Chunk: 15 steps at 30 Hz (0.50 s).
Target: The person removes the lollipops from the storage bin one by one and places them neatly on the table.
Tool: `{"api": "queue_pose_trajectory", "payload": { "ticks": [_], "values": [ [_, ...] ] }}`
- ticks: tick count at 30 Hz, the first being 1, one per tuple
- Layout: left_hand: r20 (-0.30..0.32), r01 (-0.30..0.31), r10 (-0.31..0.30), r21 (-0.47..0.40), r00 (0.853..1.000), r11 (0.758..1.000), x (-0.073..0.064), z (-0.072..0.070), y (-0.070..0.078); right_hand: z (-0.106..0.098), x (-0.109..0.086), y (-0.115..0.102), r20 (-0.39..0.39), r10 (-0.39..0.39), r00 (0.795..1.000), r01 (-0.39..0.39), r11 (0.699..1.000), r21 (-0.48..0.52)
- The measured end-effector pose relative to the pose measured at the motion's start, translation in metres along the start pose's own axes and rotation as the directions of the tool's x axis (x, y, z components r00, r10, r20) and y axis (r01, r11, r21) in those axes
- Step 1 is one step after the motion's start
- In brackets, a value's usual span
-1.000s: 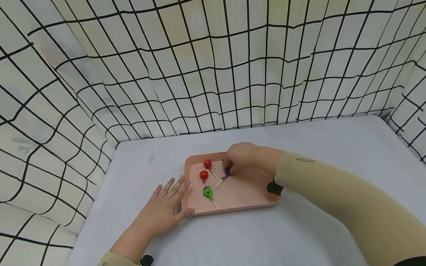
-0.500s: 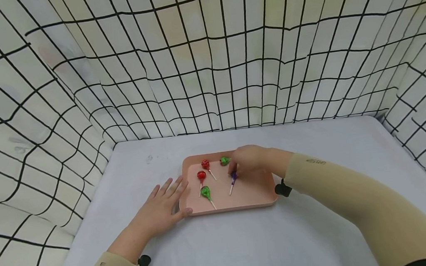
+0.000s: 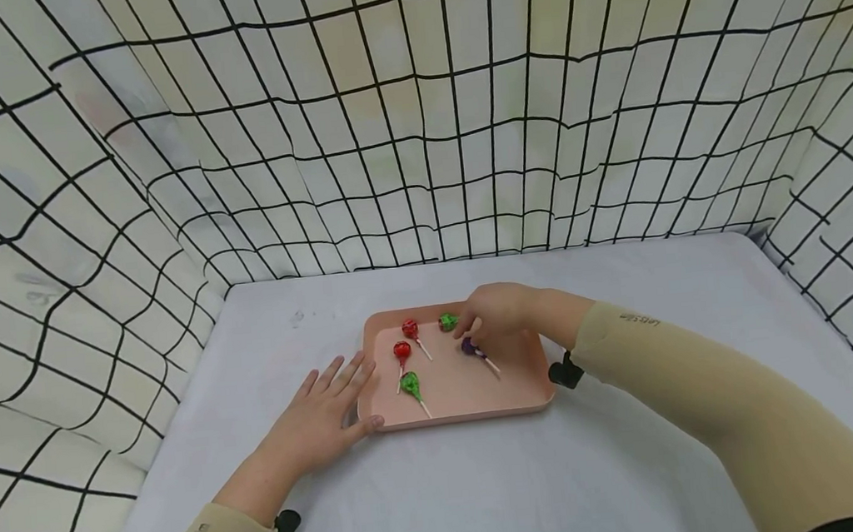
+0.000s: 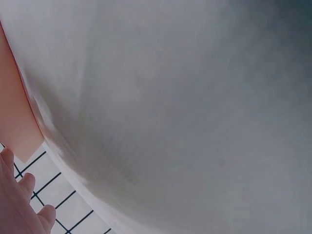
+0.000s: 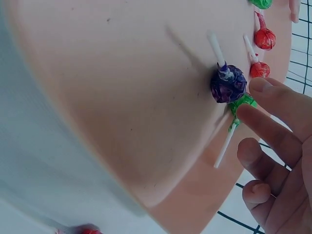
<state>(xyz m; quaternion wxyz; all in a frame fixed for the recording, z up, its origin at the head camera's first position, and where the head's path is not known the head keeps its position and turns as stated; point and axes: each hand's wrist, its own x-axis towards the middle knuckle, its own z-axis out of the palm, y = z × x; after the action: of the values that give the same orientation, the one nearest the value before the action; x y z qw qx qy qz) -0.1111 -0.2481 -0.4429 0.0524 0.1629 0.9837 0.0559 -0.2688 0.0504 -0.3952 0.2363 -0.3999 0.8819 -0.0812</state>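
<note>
A shallow pink tray (image 3: 522,392) lies on the table. My left hand (image 3: 325,416) rests on its left edge with fingers spread and thumb at the front rim. My right hand (image 3: 501,312) hovers over the back of the tray, fingers loosely bent. Just beyond its fingertips lies a purple lollipop (image 5: 228,85), its stick toward the front right in the head view. One green lollipop (image 3: 448,322) sits by the back rim, partly behind the right fingers. To the left are two red lollipops, one at the back (image 3: 410,328) and one before it (image 3: 401,350), plus another green lollipop (image 3: 410,384).
A white cloth (image 3: 444,490) covers the table. Walls of white fabric with a black grid (image 3: 463,154) enclose it at the back and sides. Something red and shiny (image 5: 90,231) shows outside the tray at the bottom of the right wrist view.
My right hand has shifted right and let go of the purple lollipop, whose stick has swung from front left to front right. The back green lollipop has come into sight. My left hand stays put.
</note>
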Motion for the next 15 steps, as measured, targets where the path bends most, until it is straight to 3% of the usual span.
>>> {"api": "queue_pose_trajectory", "payload": {
  "ticks": [15],
  "values": [
    [0.002, -0.002, 0.002, 0.004, 1.0, 1.0, -0.0004, 0.0004, -0.0021, 0.0059, 0.0041, 0.0016, 0.006, 0.047, 0.999, -0.047, 0.999, 0.027]
  ]
}}
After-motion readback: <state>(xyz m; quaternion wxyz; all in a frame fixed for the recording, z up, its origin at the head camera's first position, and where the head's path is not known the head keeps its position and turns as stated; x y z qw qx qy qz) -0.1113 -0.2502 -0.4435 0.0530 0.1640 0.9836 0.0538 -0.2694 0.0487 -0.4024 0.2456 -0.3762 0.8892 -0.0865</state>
